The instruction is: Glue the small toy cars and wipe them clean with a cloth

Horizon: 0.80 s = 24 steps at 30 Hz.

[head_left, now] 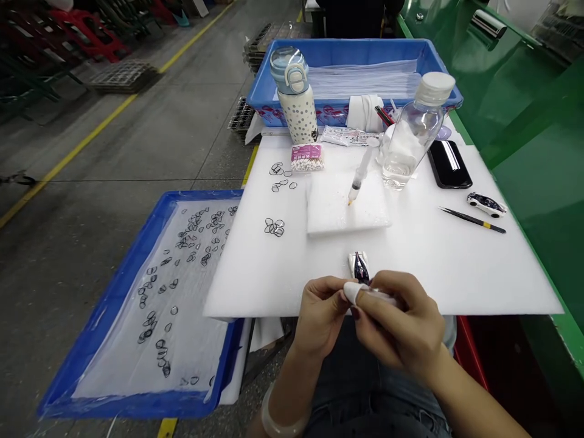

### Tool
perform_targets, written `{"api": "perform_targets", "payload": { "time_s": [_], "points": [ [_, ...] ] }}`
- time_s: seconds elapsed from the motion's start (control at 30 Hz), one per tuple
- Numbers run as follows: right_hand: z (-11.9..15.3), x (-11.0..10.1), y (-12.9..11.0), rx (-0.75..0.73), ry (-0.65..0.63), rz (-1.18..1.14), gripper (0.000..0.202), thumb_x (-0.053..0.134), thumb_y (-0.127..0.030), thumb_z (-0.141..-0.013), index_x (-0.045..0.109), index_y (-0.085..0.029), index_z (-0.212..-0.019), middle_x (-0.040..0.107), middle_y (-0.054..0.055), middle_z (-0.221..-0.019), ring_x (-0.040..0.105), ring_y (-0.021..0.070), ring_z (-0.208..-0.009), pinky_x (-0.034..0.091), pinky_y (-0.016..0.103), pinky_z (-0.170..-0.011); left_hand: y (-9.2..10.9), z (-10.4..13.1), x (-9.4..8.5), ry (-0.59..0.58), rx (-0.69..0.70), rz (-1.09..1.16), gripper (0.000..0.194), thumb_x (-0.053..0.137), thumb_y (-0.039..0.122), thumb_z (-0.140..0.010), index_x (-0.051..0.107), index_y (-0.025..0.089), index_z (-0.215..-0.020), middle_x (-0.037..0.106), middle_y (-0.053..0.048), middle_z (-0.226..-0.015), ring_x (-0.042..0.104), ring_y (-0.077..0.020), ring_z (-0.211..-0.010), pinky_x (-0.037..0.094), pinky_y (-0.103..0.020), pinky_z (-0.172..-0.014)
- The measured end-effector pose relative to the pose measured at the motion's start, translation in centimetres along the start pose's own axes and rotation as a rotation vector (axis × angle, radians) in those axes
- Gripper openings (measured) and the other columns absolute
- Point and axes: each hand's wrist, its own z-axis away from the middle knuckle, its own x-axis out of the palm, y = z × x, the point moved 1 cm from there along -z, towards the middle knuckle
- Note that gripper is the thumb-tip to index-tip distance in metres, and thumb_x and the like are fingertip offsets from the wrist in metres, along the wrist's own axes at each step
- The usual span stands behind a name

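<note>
The left hand (pixel 320 313) sits at the near edge of the white board (pixel 456 267), fingers curled and pinched closed on a small toy car (pixel 359 266), steadying it nose-up so its top faces the other hand; a pale bangle rings that wrist, which comes up from the lap; left of the white board, lower and beside it, a blue tray (pixel 109 304) lined with clear film holds many small black rings (pixel 182 255), spread thin, probably so each can be picked singly; a few of the same rings lie in little clusters (pixel 275 227) on the white board's left part, near enough to reach; toward the far edge of the board stand a dotted flask (pixel 296 100) and a packet of cotton swabs (pixel 307 157); at the board's middle a white foam pad (pixel 337 213) carries a syringe (pixel 359 176) with its tip down on it, seemingly to catch drips; the right hand (pixel 401 325) meets the left just over the board's near edge, fingers closed around a white cloth-wrapped fingertip (pixel 353 293) pressed against the car's tail, wrist bent inward; right of the pad stands a clear bottle (pixel 410 131), then a black phone (pixel 448 164), tweezers (pixel 472 219) and a second toy car (pixel 486 204) near the board's right edge; behind the board sits a blue bin (pixel 347 55).
</note>
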Motion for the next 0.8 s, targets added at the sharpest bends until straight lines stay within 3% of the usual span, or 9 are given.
{"api": "perform_targets", "payload": {
  "time_s": [0.13, 0.3, 0.4, 0.5, 0.63, 0.7, 0.8],
  "points": [
    [-0.6, -1.4, 0.0, -0.058, -0.120, 0.082, 0.013, 0.063, -0.013, -0.086, 0.066, -0.019, -0.096, 0.061, 0.004, -0.086, 0.049, 0.0056, -0.053, 0.047, 0.020, -0.047, 0.1, 0.0, 0.3, -0.011, -0.006, 0.035, 0.025, 0.095, 0.040, -0.055, 0.080, 0.024, -0.068, 0.074, 0.000, -0.062, 0.065, -0.0085, -0.053, 0.056, -0.016, -0.054],
    [-1.5, -1.2, 0.2, -0.123, -0.074, 0.067, 0.011, 0.059, -0.013, -0.091, 0.066, -0.016, -0.098, 0.063, 0.007, -0.089, 0.058, 0.0101, -0.065, 0.050, 0.023, -0.054, 0.3, 0.0, 0.5, -0.014, -0.003, 0.041, 0.022, 0.094, 0.037, -0.057, 0.079, 0.023, -0.066, 0.074, 0.000, -0.061, 0.067, -0.0082, -0.053, 0.057, -0.015, -0.056],
    [-1.6, -1.7, 0.3, -0.151, -0.210, 0.005, 0.010, 0.057, -0.015, -0.091, 0.066, -0.014, -0.094, 0.063, 0.007, -0.089, 0.054, 0.0096, -0.060, 0.047, 0.025, -0.052, 0.2, 0.0, 0.5, -0.010, 0.019, 0.028, 0.021, 0.094, 0.036, -0.059, 0.080, 0.024, -0.069, 0.076, -0.001, -0.064, 0.068, -0.0086, -0.054, 0.058, -0.014, -0.056],
    [-1.6, -3.3, 1.0, -0.054, -0.280, -0.020, 0.008, 0.060, -0.012, -0.088, 0.067, -0.017, -0.088, 0.063, 0.005, -0.091, 0.051, 0.0068, -0.056, 0.044, 0.024, -0.051, 0.1, 0.0, 0.6, -0.024, 0.047, 0.005, 0.022, 0.094, 0.038, -0.059, 0.080, 0.024, -0.070, 0.077, -0.002, -0.066, 0.070, -0.0104, -0.056, 0.060, -0.015, -0.057],
    [-0.8, -4.1, 2.9, 0.174, -0.189, -0.096, 0.013, 0.060, -0.010, -0.089, 0.068, -0.017, -0.096, 0.065, 0.004, -0.089, 0.055, 0.0069, -0.059, 0.040, 0.021, -0.048, 0.4, 0.4, 0.0, -0.054, 0.065, -0.048, 0.020, 0.091, 0.036, -0.065, 0.081, 0.024, -0.077, 0.077, -0.001, -0.069, 0.072, -0.0112, -0.061, 0.062, -0.016, -0.061],
    [0.0, -3.5, 3.8, 0.289, -0.211, -0.143, 0.012, 0.060, -0.013, -0.090, 0.069, -0.017, -0.098, 0.066, 0.004, -0.089, 0.058, 0.0088, -0.063, 0.040, 0.021, -0.048, 0.9, 0.7, -0.6, -0.037, 0.144, -0.210, 0.015, 0.088, 0.030, -0.071, 0.081, 0.025, -0.083, 0.078, 0.000, -0.073, 0.073, -0.0111, -0.065, 0.062, -0.016, -0.066],
    [1.2, -2.1, 4.7, 0.416, -0.236, -0.173, 0.009, 0.062, -0.018, -0.091, 0.070, -0.016, -0.094, 0.067, 0.003, -0.086, 0.058, 0.0091, -0.063, 0.041, 0.021, -0.049, 1.6, 1.1, -1.2, 0.066, 0.412, -0.711, 0.015, 0.081, 0.018, -0.078, 0.079, 0.025, -0.091, 0.078, 0.000, -0.083, 0.073, -0.0117, -0.076, 0.061, -0.019, -0.073]
  ]
}}
